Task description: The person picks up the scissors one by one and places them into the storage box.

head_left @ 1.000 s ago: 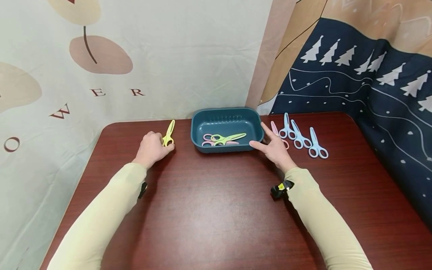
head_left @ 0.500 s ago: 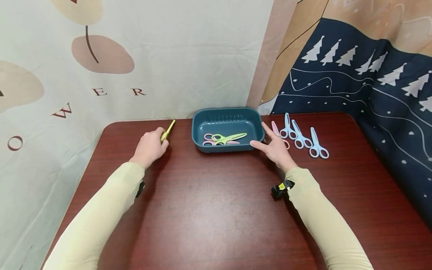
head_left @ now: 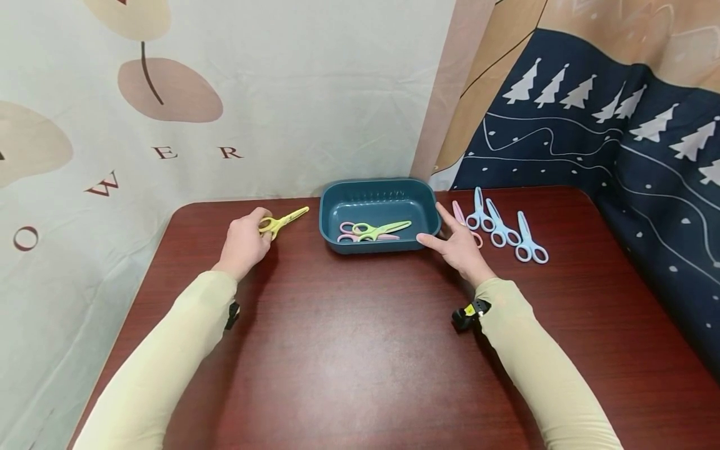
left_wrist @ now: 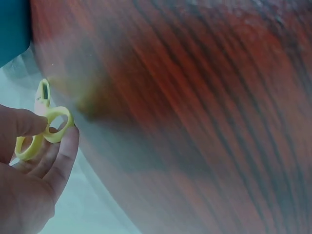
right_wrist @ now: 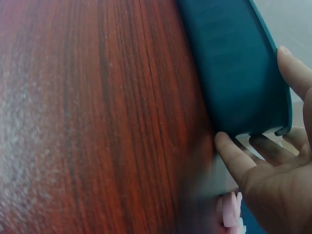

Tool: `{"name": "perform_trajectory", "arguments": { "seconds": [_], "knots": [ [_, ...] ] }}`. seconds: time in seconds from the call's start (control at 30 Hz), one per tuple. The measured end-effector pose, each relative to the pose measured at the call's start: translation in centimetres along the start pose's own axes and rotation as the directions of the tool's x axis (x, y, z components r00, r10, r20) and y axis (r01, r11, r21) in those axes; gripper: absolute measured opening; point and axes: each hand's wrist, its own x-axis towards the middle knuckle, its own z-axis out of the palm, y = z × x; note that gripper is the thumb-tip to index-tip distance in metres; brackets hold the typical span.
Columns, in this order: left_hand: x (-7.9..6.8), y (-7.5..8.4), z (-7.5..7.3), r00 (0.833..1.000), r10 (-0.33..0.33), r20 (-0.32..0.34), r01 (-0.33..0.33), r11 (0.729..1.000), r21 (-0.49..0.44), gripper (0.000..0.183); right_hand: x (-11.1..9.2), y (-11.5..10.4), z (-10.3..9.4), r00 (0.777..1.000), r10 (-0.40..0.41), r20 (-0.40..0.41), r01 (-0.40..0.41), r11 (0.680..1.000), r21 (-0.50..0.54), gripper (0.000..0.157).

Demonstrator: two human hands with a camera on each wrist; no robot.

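My left hand (head_left: pixel 244 240) grips a pair of yellow scissors (head_left: pixel 288 219) by the handles, above the left part of the table. In the left wrist view, the thumb presses on the scissors' finger loops (left_wrist: pixel 69 117), and fingers support them from below. The blades point right, towards a dark teal bin (head_left: pixel 374 248). Inside the bin lie green scissors (head_left: pixel 390 229) on top of pink scissors (head_left: pixel 389 237). My right hand (head_left: pixel 462 251) touches the bin's right end with fairly straight fingers; its thumb rests at the rim (right_wrist: pixel 279 73).
Right of the bin, other pink scissors (head_left: pixel 458 213) lie partly behind my right hand. Several light blue scissors (head_left: pixel 524 234) lie beside them. The reddish-brown table (head_left: pixel 349 350) meets a pale printed cloth (head_left: pixel 315 112) at the back and a navy tree-patterned cloth (head_left: pixel 562 137) at the right.
The left hand has lifted the yellow scissors and turned them, so the blades swing from pointing away to pointing right. The right hand and the bin stay almost still.
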Motion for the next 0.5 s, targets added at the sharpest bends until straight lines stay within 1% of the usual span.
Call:
{"name": "perform_trajectory", "arguments": {
  "seconds": [0.23, 0.5],
  "knots": [
    [0.0, -0.1, -0.6, 0.999, -0.036, -0.011, 0.036, 0.998, -0.054, 0.032, 0.0, 0.1, -0.1, 1.0, -0.005, 0.002, 0.005, 1.0, -0.001, 0.092],
    [-0.1, -0.1, -1.2, 0.999, -0.047, 0.003, 0.047, 0.993, -0.106, 0.03, 0.1, 0.0, 0.0, 1.0, -0.003, -0.001, 0.003, 1.0, 0.011, 0.092]
  ]
}}
